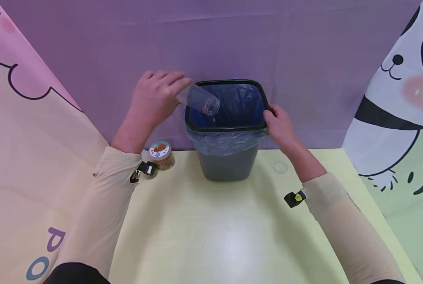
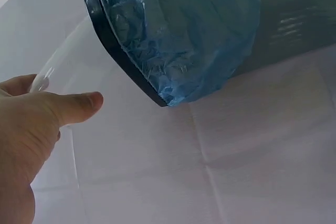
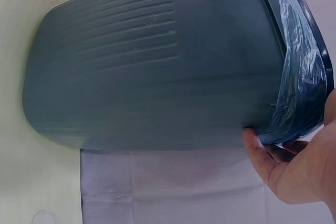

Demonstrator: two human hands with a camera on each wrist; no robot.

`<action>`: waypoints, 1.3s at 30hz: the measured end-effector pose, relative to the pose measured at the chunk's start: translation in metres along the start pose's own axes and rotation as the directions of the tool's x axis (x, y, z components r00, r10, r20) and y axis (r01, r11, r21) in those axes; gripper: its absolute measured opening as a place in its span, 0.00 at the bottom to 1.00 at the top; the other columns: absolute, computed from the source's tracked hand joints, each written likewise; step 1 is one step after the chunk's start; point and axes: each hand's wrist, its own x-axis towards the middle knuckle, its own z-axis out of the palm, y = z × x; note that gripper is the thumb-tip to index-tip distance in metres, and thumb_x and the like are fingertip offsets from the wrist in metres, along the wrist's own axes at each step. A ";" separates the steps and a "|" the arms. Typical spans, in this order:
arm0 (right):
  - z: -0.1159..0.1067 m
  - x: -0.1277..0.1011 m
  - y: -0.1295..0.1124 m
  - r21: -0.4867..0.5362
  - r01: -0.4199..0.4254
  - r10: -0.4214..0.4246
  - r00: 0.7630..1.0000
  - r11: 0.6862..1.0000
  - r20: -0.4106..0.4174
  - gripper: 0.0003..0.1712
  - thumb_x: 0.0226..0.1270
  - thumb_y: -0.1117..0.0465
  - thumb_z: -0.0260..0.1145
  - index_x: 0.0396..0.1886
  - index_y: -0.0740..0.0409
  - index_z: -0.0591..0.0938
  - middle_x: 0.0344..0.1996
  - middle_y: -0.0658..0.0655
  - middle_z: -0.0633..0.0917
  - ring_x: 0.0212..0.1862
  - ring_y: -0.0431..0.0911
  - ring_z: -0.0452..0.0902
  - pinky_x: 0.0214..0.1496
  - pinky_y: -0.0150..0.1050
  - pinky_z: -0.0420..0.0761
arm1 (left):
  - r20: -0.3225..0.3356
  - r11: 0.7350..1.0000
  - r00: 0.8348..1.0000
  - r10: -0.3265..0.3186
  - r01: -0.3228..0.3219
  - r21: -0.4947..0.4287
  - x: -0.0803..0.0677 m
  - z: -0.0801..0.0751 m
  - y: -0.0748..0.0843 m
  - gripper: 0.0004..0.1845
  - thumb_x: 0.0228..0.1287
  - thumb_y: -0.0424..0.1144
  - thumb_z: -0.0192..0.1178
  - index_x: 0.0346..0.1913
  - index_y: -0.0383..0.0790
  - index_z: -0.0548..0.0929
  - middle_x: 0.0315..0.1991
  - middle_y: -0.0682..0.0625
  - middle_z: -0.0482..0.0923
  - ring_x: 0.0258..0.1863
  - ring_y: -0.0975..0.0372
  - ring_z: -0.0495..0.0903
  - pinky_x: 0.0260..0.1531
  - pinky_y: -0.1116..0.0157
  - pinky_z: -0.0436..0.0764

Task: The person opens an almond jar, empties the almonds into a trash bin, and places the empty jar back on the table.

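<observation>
While our left hand (image 1: 154, 98) pinched the clear plastic jar (image 1: 200, 100) by its base, mouth tipped down over the bin's (image 1: 229, 128) left rim, our right hand (image 1: 280, 128) curled round the right rim, over the blue liner (image 1: 232, 142). We judged that too shallow a tilt could spill contents outside, toward the lidded jar (image 1: 160, 154) on the table (image 1: 215, 236).

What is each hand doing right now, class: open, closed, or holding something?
Left hand: closed, holding a clear plastic jar tipped over the bin.
Right hand: fingers curled round the rim of the grey bin.
</observation>
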 end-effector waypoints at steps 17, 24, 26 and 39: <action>0.005 0.004 0.000 0.017 0.011 -0.011 1.000 1.000 0.005 0.29 0.75 0.51 0.45 0.68 0.61 0.67 0.59 0.63 0.73 0.54 0.53 0.69 0.50 0.47 0.76 | 0.059 0.999 0.998 -0.035 0.035 0.013 -0.008 0.010 -0.001 0.31 0.46 0.30 0.76 0.57 0.41 0.82 0.55 0.45 0.80 0.50 0.49 0.78 0.35 0.52 0.75; 0.006 0.003 0.000 0.019 0.009 -0.009 1.000 1.000 0.002 0.29 0.75 0.50 0.44 0.68 0.60 0.68 0.60 0.63 0.73 0.55 0.54 0.68 0.50 0.48 0.76 | 0.028 0.999 0.999 -0.042 0.042 0.000 -0.013 0.010 -0.003 0.30 0.47 0.27 0.74 0.57 0.40 0.81 0.56 0.44 0.80 0.51 0.50 0.78 0.35 0.52 0.75; 0.006 0.003 0.000 0.017 0.011 -0.011 1.000 1.000 0.003 0.29 0.75 0.50 0.44 0.68 0.60 0.68 0.60 0.63 0.73 0.55 0.54 0.68 0.50 0.47 0.76 | 0.015 0.998 0.998 -0.061 0.061 -0.005 -0.016 0.010 -0.004 0.28 0.48 0.27 0.73 0.57 0.39 0.81 0.55 0.44 0.80 0.52 0.50 0.79 0.37 0.52 0.75; 0.008 0.009 -0.001 0.035 0.012 -0.012 1.000 0.999 -0.001 0.29 0.75 0.52 0.45 0.69 0.61 0.66 0.60 0.63 0.72 0.55 0.54 0.69 0.49 0.50 0.77 | 0.027 0.969 0.970 -0.241 0.242 -0.055 -0.043 0.009 -0.022 0.28 0.53 0.38 0.71 0.58 0.37 0.75 0.55 0.43 0.79 0.50 0.49 0.80 0.45 0.51 0.76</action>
